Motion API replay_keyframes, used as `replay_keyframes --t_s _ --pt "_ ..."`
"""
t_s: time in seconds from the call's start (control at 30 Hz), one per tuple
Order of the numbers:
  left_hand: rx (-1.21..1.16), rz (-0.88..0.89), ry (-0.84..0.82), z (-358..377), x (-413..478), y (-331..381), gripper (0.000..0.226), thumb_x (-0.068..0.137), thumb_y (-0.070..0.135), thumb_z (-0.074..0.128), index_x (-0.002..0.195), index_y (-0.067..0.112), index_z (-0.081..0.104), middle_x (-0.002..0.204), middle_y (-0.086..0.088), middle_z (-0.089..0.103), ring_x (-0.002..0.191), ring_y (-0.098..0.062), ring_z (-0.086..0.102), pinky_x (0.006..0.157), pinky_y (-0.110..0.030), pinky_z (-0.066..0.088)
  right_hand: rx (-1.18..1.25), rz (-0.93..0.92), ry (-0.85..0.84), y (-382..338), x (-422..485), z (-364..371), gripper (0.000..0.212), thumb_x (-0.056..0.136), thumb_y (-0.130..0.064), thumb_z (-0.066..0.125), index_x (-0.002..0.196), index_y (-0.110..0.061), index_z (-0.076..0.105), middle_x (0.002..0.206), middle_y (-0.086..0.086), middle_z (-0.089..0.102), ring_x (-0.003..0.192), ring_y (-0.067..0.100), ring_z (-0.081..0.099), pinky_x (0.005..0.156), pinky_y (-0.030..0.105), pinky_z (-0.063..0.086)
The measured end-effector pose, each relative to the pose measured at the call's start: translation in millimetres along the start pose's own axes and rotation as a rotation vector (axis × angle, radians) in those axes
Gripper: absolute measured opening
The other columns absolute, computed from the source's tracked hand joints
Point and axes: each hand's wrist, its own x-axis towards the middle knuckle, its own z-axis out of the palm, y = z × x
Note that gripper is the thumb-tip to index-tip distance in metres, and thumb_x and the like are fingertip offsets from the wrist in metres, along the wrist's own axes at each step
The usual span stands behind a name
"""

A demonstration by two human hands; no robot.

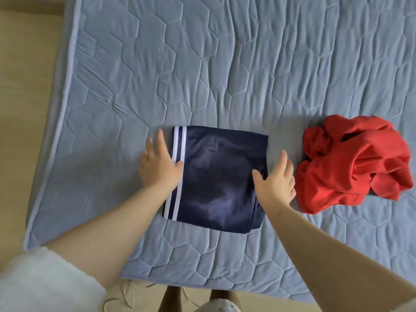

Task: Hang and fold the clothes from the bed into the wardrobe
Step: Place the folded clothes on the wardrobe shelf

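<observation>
A folded navy garment (pixel 216 179) with two white stripes down its left side lies flat on the blue quilted bed (pixel 225 64), near the front edge. My left hand (pixel 158 164) rests at its left edge with fingers straight, the thumb lying on the white stripes. My right hand (pixel 275 179) sits at its right edge, fingers straight, thumb on the navy cloth. A crumpled red garment (pixel 353 163) lies in a heap to the right, just beyond my right hand and apart from it.
The bed's left edge and near corner border a light wooden floor (pixel 27 75). My legs (pixel 195 298) stand at the bed's front edge. The far part of the quilt holds no clothes.
</observation>
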Motion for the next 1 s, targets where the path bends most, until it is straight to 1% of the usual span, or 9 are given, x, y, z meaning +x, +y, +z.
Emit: replay_keyframes --t_s 0.17,0.27,0.37,0.53,0.63,0.7,0.8,0.9,1.0 --pt "0.266 0.585 0.052 29 -41 2 0.077 0.081 0.046 0.063 0.146 0.027 0.027 0.155 -0.008 0.022 0.141 -0.038 0.020 0.107 -0.061 0.019 -0.298 -0.311 -0.115 5 -16 24 0.071 0.091 -0.043 0.049 0.147 -0.043 0.005 0.158 -0.006 -0.007 0.144 0.025 0.001 0.111 0.050 0.015" --pt "0.462 0.559 -0.081 48 -41 -14 0.073 0.088 0.059 0.044 0.147 0.039 0.005 0.158 0.004 0.002 0.145 -0.031 -0.004 0.111 -0.060 -0.001 -0.413 -0.249 -0.331 14 -10 40 0.070 0.092 -0.047 0.044 0.144 -0.049 -0.002 0.156 -0.011 -0.018 0.144 0.026 -0.009 0.109 0.058 0.014" --pt "0.548 0.622 -0.047 66 -21 -27 0.071 0.088 0.064 0.032 0.142 0.042 -0.008 0.158 0.005 -0.003 0.144 -0.029 -0.010 0.110 -0.058 -0.010 -0.448 -0.262 -0.365 24 6 56 0.071 0.093 -0.050 0.041 0.143 -0.050 -0.010 0.155 -0.012 -0.021 0.145 0.026 -0.009 0.106 0.060 0.018" --pt "0.550 0.758 0.081 93 3 -36 0.065 0.084 0.060 0.039 0.142 0.031 0.031 0.149 -0.007 0.035 0.137 -0.039 0.028 0.106 -0.065 0.020 -0.459 -0.337 -0.247 45 20 90 0.072 0.091 -0.056 0.032 0.139 -0.050 -0.021 0.153 -0.010 -0.027 0.144 0.026 -0.015 0.108 0.063 0.009" --pt "0.419 0.839 0.198 99 5 -43 0.067 0.082 0.053 0.052 0.140 0.022 0.042 0.145 -0.013 0.041 0.134 -0.041 0.034 0.101 -0.064 0.028 -0.373 -0.385 -0.169 52 17 92 0.072 0.090 -0.054 0.038 0.143 -0.049 -0.010 0.155 -0.011 -0.019 0.144 0.022 -0.010 0.110 0.059 0.010" --pt "0.193 0.702 0.233 95 1 -48 0.079 0.075 0.045 0.069 0.140 0.016 0.037 0.145 -0.019 0.038 0.134 -0.039 0.032 0.101 -0.059 0.032 -0.190 -0.347 -0.048 58 8 86 0.074 0.087 -0.049 0.052 0.146 -0.042 0.009 0.158 -0.007 -0.003 0.142 0.022 0.007 0.109 0.053 0.017" --pt "-0.245 0.215 0.173 84 -9 -49 0.097 0.069 0.038 0.079 0.146 0.015 0.023 0.147 -0.013 0.028 0.134 -0.027 0.027 0.107 -0.040 0.027 0.076 -0.041 0.140 64 -5 78 0.084 0.076 -0.046 0.069 0.145 -0.027 0.025 0.151 0.006 0.023 0.131 0.032 0.027 0.103 0.050 0.029" --pt "-0.587 -0.073 -0.122 75 -9 -54 0.081 0.072 0.029 0.078 0.137 0.021 0.031 0.131 0.003 0.045 0.117 -0.012 0.047 0.096 -0.025 0.037 0.275 0.159 0.026 63 -7 78 0.082 0.075 -0.042 0.072 0.142 -0.023 0.029 0.138 0.009 0.039 0.127 0.030 0.035 0.104 0.044 0.032" --pt "-0.862 -0.225 -0.458 58 2 -59 0.057 0.077 0.021 0.074 0.125 0.027 0.044 0.109 0.013 0.062 0.089 0.001 0.064 0.071 -0.017 0.048 0.599 0.224 -0.123 60 2 71 0.059 0.077 -0.035 0.072 0.126 -0.022 0.042 0.128 0.001 0.052 0.114 0.021 0.052 0.100 0.038 0.042"
